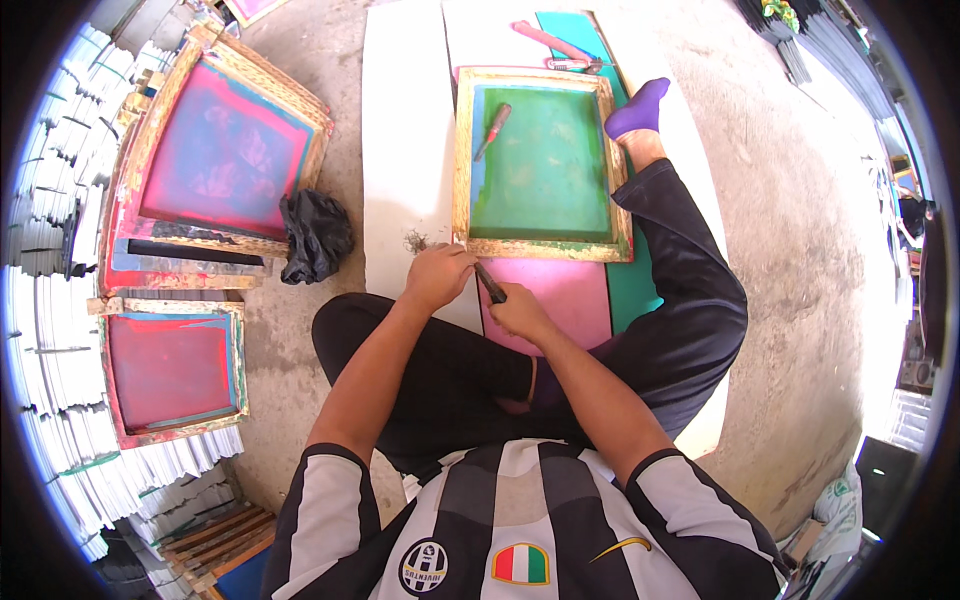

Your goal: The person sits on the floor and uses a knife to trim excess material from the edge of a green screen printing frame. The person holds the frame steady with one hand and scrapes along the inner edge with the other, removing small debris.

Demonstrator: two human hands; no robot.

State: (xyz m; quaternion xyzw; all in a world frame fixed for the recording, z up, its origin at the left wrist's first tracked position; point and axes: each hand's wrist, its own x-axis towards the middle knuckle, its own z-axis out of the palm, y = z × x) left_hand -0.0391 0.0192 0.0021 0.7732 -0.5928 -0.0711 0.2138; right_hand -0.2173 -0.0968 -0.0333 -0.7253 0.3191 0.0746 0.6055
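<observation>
A wooden screen frame with green mesh lies flat before me. My left hand is closed at its near-left corner, and what the fingers pinch is hidden. My right hand grips a slim tool with a dark handle, angled toward that corner; its far end is hidden beside my left fingers, so its kind does not show. On the mesh rests a screwdriver with a brownish-red handle. A small heap of thin, dark bits sits just left of the corner.
Past the frame lie a pink-handled tool and a metal tool. My purple-socked foot touches the frame's right side. To the left are a blue-pink screen, a red screen, a black plastic bag and stacked white sheets.
</observation>
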